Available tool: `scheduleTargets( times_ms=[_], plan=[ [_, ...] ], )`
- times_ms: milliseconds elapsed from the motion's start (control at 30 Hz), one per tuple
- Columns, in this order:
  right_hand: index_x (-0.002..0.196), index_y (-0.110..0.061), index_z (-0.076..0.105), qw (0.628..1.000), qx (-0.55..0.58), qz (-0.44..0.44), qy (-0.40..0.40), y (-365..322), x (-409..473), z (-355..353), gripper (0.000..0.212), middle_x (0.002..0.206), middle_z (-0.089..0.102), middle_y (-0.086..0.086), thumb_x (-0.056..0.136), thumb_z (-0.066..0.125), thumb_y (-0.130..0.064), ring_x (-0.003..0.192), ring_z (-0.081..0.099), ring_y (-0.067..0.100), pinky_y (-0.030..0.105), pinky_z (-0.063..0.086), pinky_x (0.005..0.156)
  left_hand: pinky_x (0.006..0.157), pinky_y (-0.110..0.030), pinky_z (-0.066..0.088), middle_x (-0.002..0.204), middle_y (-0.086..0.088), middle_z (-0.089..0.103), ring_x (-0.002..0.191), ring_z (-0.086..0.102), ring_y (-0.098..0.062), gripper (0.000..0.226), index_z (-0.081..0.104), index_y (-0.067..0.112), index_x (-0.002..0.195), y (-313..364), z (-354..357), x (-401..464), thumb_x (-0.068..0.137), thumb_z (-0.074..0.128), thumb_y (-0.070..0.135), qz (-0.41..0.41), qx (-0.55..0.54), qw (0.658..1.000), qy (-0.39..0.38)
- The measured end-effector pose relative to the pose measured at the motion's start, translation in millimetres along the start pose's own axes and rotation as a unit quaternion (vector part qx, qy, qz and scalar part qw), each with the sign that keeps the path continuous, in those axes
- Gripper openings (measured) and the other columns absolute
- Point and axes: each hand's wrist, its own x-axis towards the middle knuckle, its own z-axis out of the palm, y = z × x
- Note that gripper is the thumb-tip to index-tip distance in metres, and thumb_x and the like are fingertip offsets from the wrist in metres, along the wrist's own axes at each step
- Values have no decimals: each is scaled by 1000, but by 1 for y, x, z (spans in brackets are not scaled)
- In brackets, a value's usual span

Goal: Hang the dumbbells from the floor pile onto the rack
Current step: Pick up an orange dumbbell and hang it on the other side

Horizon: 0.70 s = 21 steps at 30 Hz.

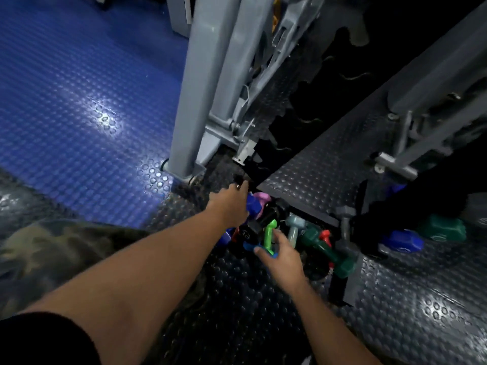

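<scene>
Both arms reach down to a pile of small coloured dumbbells lying on the dark studded floor (pixel 237 299) at the foot of a grey metal frame (pixel 200 101).

The left hand (pixel 232 204) is at the far side of the pile, its back to the camera, laid against a blue dumbbell (pixel 253 204) with a pink dumbbell (pixel 262 198) just behind it. Its fingers are hidden from this angle, so I cannot tell whether they curl round the blue weight or only touch it.

The right hand (pixel 282 255) is at the near side of the pile with its fingers spread and only lightly bent. The thumb and fingertips touch a bright green dumbbell (pixel 270 237) and a blue piece under it, but no closed grip shows.

Right of that hand lie a pale grey-blue dumbbell (pixel 293 227), a dark green dumbbell (pixel 326 250) running toward the camera, and a red dumbbell (pixel 324 237) partly buried between them. A black dumbbell (pixel 250 230) sits between the two hands.

Further right, apart from the pile, another blue dumbbell (pixel 402 241) and another green dumbbell (pixel 442 229) sit low beside a dark upright. The floor to the left is blue (pixel 79 88), with a bright glare spot.
</scene>
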Motion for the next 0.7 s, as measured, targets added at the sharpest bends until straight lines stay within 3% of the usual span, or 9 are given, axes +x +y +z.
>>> scheduleTargets(
  times_ms=[100,200,333,533,700],
  plan=[
    [157,-21,43,999,-28,10,-14,11,44,14,75,152,55,1,94,77,-42,132,53,17,21,37,95,108,-60,43,157,-16,35,138,46,-41,97,4,21,167,-10,45,27,95,64,47,-44,-29,998,-20],
    [160,-19,38,999,-41,24,-19,26,84,31,85,159,48,5,91,79,-46,144,46,23,31,38,112,113,-63,38,164,-19,24,146,34,-42,106,-1,20,167,-26,85,44,92,68,50,-97,-47,994,-30],
    [164,-18,31,997,-56,45,-31,46,126,56,92,163,41,9,90,79,-46,148,40,27,36,35,117,119,-66,28,171,-20,7,155,17,-45,113,-12,24,166,-40,129,53,92,64,63,-128,-57,989,-42],
    [161,-31,34,998,-39,48,-7,55,144,80,85,158,37,12,90,80,-40,141,46,31,39,40,115,123,-68,19,174,-19,-4,159,7,-43,102,-20,26,164,-39,163,49,99,48,66,-73,30,997,-28],
    [156,-40,38,999,-30,42,-13,59,149,87,81,145,53,7,88,81,-43,132,54,27,36,45,103,123,-65,21,173,-21,-3,159,8,-43,114,-21,27,163,-42,172,45,94,60,64,-50,75,994,-64]
  ],
)
